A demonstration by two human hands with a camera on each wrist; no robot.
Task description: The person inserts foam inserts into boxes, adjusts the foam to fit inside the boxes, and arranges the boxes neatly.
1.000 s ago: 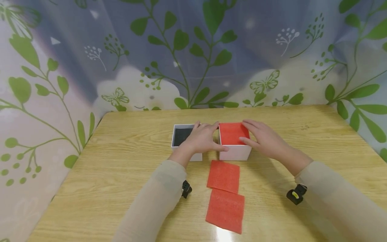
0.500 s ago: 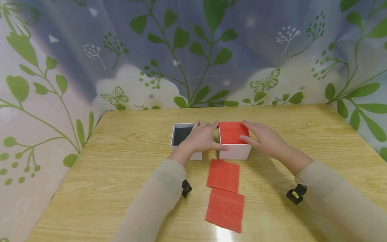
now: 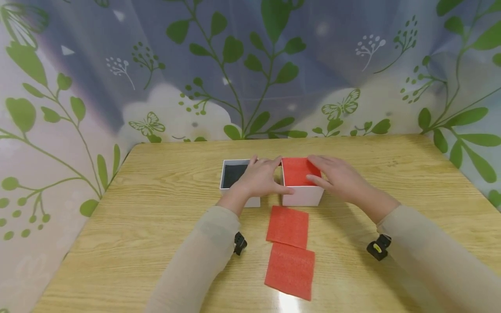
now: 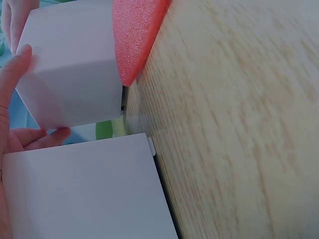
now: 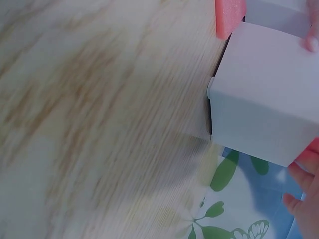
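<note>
A white box (image 3: 301,196) with a red foam-like square (image 3: 297,171) at its open top stands between both hands. My left hand (image 3: 256,179) holds this box at its left side, the thumb on its front face. My right hand (image 3: 342,179) reaches over the right rim; its fingertips lie over the red square's right part. The fingers (image 5: 304,174) touch the box's side edge in the right wrist view. Beneath my left wrist is a second white box (image 4: 84,189) with a black insert (image 3: 234,174), partly hidden.
Two more red squares, one nearer the box (image 3: 287,227) and one closer to me (image 3: 290,270), lie on the wooden table (image 3: 156,217). A curtain (image 3: 250,87) printed with leaves hangs behind the table's back edge.
My right hand has slid slightly left, its fingertips further over the red square. The left hand and boxes stay nearly in place; the view shifts a little.
</note>
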